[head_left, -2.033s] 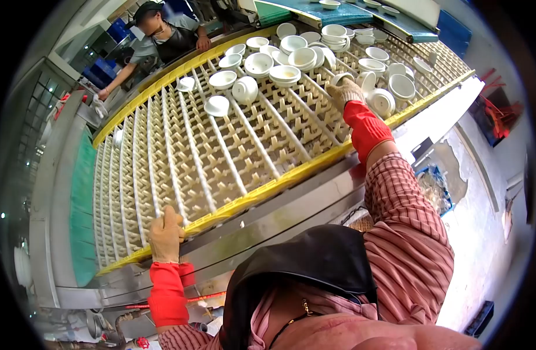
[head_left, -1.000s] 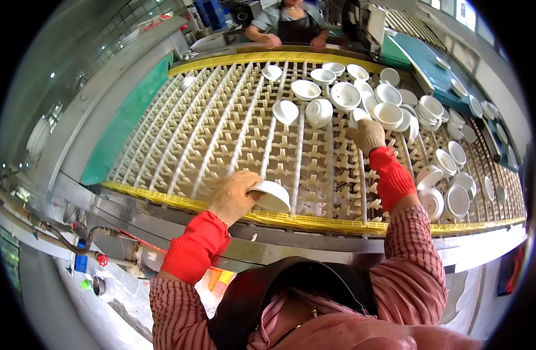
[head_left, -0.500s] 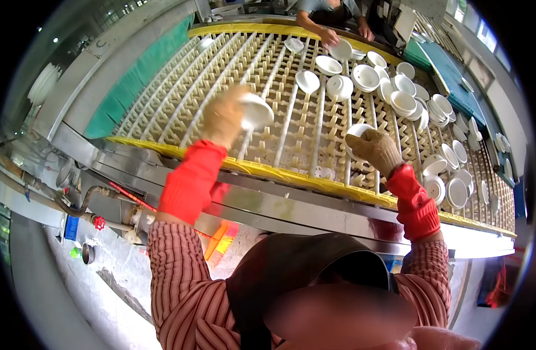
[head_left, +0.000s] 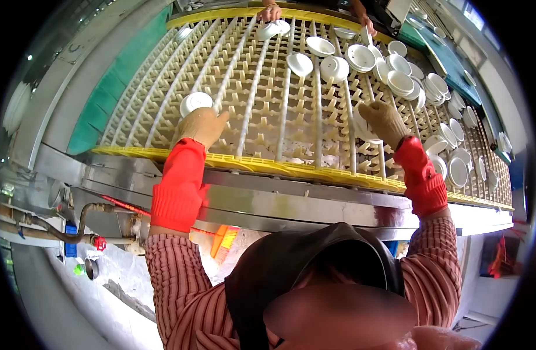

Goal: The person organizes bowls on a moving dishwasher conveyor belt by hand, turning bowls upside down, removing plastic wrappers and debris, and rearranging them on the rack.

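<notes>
My left hand (head_left: pixel 199 128), in a tan glove with a red cuff, is at the left of the pegged conveyor rack (head_left: pixel 268 125). It touches the near edge of a white bowl (head_left: pixel 196 103), which shows its base. The left thumb stands out to the side, away from the bowl; the other fingertips are hidden. Further right, my right hand (head_left: pixel 384 123), gloved alike, has its fingers curled over a second white bowl (head_left: pixel 364 128) held on edge above the pegs. Several more white bowls (head_left: pixel 335 69) sit on the rack beyond and beside the right hand.
Across the rack, a co-worker's hand (head_left: pixel 271 11) touches white bowls (head_left: pixel 272 30), and their other hand (head_left: pixel 367 25) is beside the bowl group. A yellow rail (head_left: pixel 262 167) runs along my side. Green curtain strips (head_left: pixel 113 87) hang at left; a blue-green belt (head_left: pixel 448 64) carries dishes at right.
My left hand has moved left and brought its bowl onto the pegs. My right hand has shifted slightly, still with its bowl. The co-worker's hands have moved apart, one going left.
</notes>
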Demonstrator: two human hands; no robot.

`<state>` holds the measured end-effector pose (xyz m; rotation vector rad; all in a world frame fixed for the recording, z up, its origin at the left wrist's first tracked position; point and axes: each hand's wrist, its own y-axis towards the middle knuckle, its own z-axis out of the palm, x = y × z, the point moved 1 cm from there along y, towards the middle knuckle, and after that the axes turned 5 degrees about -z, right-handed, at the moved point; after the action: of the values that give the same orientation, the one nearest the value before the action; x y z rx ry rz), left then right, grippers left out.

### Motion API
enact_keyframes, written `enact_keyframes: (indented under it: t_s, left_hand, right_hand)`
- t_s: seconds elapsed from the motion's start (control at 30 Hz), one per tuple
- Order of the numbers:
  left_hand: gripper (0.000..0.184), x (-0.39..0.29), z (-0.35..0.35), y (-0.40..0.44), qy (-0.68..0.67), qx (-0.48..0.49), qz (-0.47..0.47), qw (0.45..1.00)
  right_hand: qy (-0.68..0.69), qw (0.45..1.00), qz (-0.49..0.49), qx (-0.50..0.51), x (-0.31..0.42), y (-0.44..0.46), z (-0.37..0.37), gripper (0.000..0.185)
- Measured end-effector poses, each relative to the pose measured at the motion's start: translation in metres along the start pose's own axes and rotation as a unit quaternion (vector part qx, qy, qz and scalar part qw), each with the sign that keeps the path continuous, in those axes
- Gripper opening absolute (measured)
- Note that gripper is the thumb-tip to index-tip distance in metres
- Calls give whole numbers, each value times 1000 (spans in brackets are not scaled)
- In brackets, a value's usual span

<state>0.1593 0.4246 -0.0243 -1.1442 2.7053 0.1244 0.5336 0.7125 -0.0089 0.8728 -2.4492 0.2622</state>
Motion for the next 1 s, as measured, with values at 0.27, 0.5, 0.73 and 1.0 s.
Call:
enact_keyframes:
  t_s: [0.27, 0.5, 0.73, 1.0]
  left_hand:
    - [47, -41, 9, -21, 40, 4, 105, 994]
    - [37, -63, 3, -29, 21, -45, 193, 980]
    - [52, -174, 34, -32, -26, -126, 467, 875]
    - [34, -310, 114, -13, -64, -148, 573, 804]
  right_hand:
    - [-16, 842, -489, -228, 134, 106, 51, 27]
    - [133, 937, -297, -125, 90, 144, 84, 36]
    - [-314, 931, -114, -145, -36, 218, 19, 62]
    - [-387, 899, -178, -103, -71, 249, 22, 48]
